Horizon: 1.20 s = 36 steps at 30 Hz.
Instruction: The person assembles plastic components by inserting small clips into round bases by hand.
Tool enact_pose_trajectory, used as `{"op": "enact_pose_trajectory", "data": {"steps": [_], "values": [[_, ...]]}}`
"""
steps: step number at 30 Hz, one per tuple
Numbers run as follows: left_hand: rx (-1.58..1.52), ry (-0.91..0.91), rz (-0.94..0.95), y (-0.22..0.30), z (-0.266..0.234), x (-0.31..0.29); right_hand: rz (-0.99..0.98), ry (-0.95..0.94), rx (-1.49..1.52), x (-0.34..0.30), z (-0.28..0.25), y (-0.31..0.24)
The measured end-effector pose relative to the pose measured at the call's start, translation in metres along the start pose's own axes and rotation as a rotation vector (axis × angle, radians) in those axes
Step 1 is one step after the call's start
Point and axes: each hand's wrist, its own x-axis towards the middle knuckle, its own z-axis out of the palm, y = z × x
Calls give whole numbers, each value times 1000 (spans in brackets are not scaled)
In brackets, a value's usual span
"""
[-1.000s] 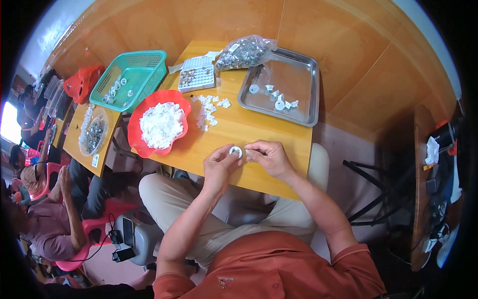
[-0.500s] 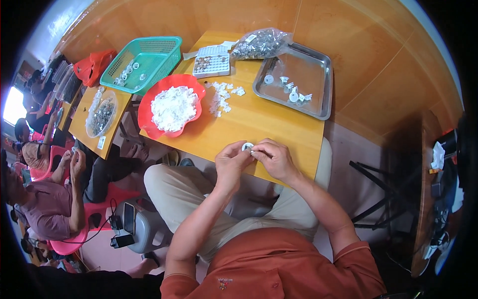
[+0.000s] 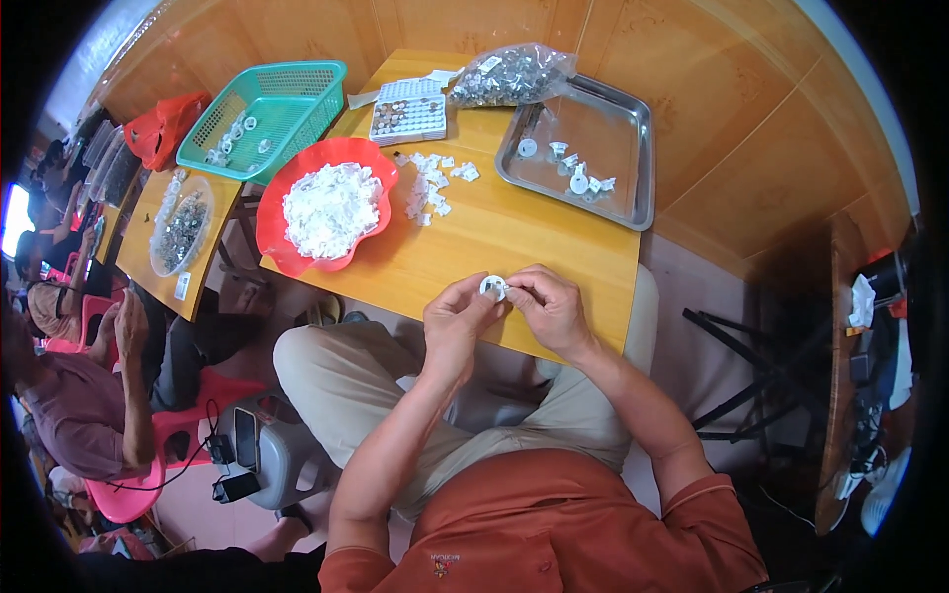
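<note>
white round part (image 3: 493, 287) pinched in left hand (image 3: 458, 321), right hand (image 3: 550, 311) touching.

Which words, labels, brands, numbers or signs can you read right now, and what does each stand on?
Small printed lettering on the rust-orange cloth shirt: present, but I don't copy wording.
White rectangular label on the clear plastic bag of small metallic parts: too small to read.
White rectangular paper on the yellow wooden side table: too small to read.
White plastic ring in the left hand: no lettering discernible.
</note>
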Motion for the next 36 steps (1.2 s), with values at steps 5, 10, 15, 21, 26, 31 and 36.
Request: {"op": "enact_pose_trajectory", "data": {"steps": [5,10,15,21,26,31,36], "values": [[2,7,-9,1,1,-1,-28,13,-9,1,1,0],[-22,-1,-22,1,-1,1,-22,4,0,1,3,1],[-27,-27,-46,2,-2,1,-17,5,12,1,2,0],[-32,-35,-41,2,-4,2,-110,16,-60,4,3,-4],[-1,-43,-7,-2,-4,2,-198,9,-170,4,3,-5],[45,-29,12,-3,-2,1,-204,-80,-244,12,-5,-16],[64,-28,33,-2,-1,1,-217,-156,-258,14,-11,-16]]}}
